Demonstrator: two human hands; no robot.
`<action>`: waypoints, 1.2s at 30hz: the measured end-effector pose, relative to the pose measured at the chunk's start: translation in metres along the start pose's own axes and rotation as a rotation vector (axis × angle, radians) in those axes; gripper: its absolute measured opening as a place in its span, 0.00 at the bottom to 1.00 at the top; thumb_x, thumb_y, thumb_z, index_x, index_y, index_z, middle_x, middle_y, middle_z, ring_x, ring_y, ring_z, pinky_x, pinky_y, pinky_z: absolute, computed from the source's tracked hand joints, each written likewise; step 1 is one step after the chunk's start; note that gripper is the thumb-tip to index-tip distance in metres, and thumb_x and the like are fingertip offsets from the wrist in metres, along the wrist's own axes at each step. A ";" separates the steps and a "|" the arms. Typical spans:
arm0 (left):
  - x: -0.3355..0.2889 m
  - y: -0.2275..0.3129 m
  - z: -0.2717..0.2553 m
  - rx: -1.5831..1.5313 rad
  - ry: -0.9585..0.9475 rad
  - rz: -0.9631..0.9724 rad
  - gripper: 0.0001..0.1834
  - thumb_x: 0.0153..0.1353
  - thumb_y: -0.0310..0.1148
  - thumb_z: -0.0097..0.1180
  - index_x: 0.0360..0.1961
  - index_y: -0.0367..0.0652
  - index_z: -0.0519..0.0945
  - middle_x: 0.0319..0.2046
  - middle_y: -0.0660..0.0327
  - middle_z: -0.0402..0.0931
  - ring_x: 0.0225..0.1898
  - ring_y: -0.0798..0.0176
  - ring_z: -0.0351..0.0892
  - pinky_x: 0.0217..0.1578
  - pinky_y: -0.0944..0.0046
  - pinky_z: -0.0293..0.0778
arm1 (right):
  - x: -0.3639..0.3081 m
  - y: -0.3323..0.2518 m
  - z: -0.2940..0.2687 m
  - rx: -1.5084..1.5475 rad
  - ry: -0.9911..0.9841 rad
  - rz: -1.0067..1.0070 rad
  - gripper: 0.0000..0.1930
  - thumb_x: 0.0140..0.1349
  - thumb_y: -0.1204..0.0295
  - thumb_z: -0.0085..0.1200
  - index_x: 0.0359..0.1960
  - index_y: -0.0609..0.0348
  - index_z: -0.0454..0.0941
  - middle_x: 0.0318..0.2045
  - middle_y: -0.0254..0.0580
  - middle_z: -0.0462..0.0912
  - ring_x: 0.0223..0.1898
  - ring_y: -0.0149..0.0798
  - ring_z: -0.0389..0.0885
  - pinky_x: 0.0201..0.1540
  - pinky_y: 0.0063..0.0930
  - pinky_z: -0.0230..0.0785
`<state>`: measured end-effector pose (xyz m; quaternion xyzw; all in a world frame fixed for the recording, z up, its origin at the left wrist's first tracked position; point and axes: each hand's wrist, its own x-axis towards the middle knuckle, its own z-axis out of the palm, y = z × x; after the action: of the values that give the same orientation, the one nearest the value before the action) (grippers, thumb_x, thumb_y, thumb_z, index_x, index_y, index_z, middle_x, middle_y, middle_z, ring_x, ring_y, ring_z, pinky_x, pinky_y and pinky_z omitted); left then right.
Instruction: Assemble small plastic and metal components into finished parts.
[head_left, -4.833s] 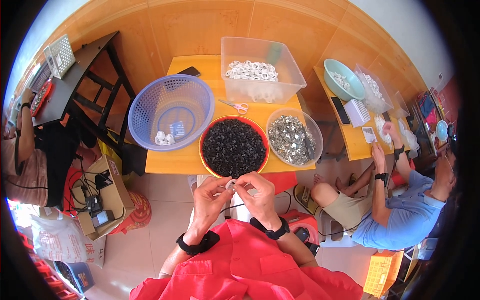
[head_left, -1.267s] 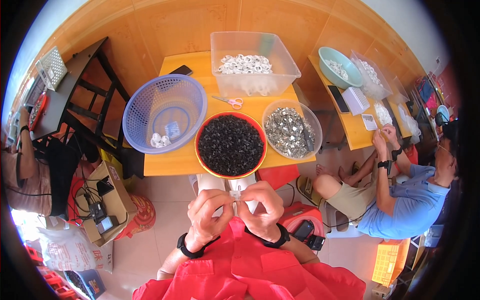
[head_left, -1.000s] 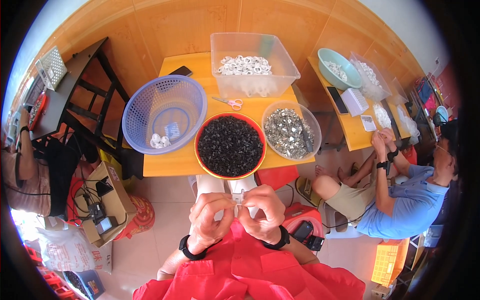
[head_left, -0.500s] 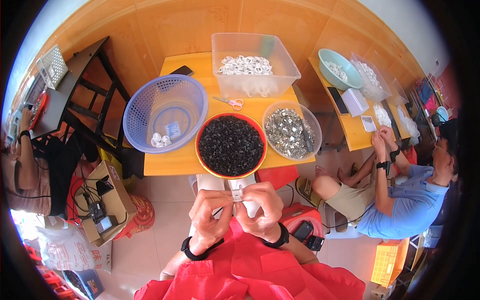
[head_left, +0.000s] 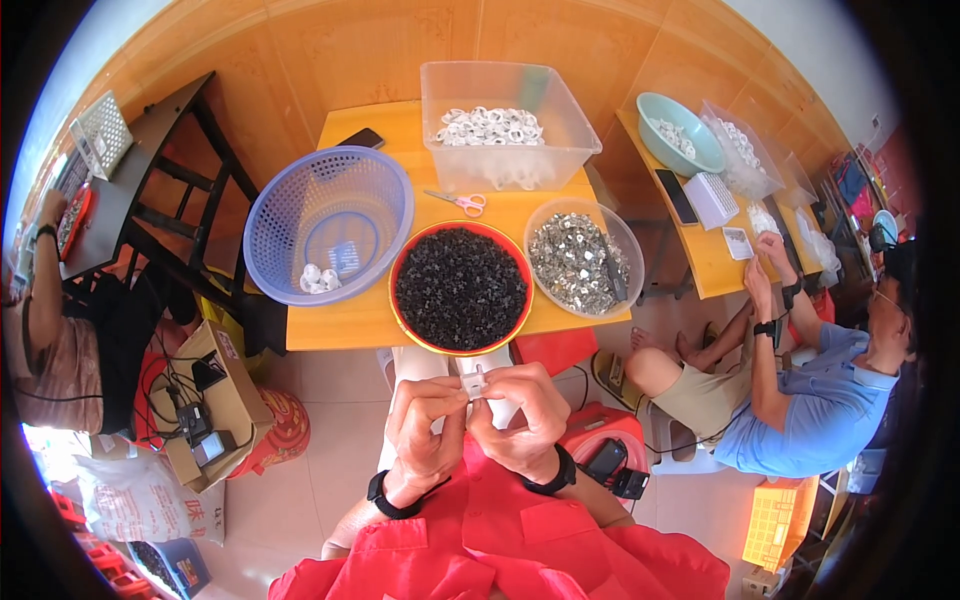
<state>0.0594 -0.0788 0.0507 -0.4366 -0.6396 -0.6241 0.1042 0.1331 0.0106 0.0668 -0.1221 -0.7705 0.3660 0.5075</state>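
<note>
Your left hand (head_left: pixel 424 440) and right hand (head_left: pixel 537 415) both pinch the white part (head_left: pixel 474 382), at six o'clock of the red basin (head_left: pixel 508 240). Hold each grip level and light; something this small may slip.

Red lettering (head_left: pixel 194 508) on white sack (head_left: pixel 135 492)

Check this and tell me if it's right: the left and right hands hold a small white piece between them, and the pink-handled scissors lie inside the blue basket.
Not quite: the pink-handled scissors lie on the yellow table, outside the blue basket, as the head view shows. The left hand and right hand do hold a small white piece between them.
</note>
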 end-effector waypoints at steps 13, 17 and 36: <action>0.016 -0.005 -0.003 -0.028 -0.076 -0.036 0.13 0.43 0.10 0.57 0.27 0.38 0.72 0.27 0.56 0.73 0.30 0.59 0.75 0.29 0.68 0.70 | 0.019 0.018 -0.011 0.077 -0.191 -0.077 0.12 0.43 0.85 0.62 0.28 0.61 0.74 0.26 0.42 0.76 0.22 0.41 0.78 0.22 0.28 0.69; 0.011 -0.020 -0.002 -0.097 -0.110 -0.121 0.12 0.45 0.10 0.56 0.27 0.37 0.71 0.28 0.60 0.71 0.29 0.65 0.73 0.30 0.71 0.68 | 0.020 0.023 -0.014 0.069 -0.302 -0.008 0.10 0.47 0.83 0.60 0.30 0.61 0.74 0.24 0.42 0.74 0.24 0.43 0.77 0.24 0.30 0.68; 0.011 -0.082 -0.047 -0.175 0.090 -0.653 0.14 0.53 0.20 0.53 0.42 0.37 0.71 0.35 0.54 0.76 0.33 0.68 0.76 0.33 0.73 0.70 | 0.200 0.102 0.058 -0.207 -0.367 -0.037 0.08 0.52 0.76 0.53 0.35 0.61 0.79 0.31 0.47 0.79 0.31 0.45 0.79 0.34 0.34 0.72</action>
<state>-0.0230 -0.1029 0.0091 -0.1881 -0.6844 -0.6957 -0.1108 -0.0268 0.1684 0.1227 -0.0909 -0.8855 0.2917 0.3500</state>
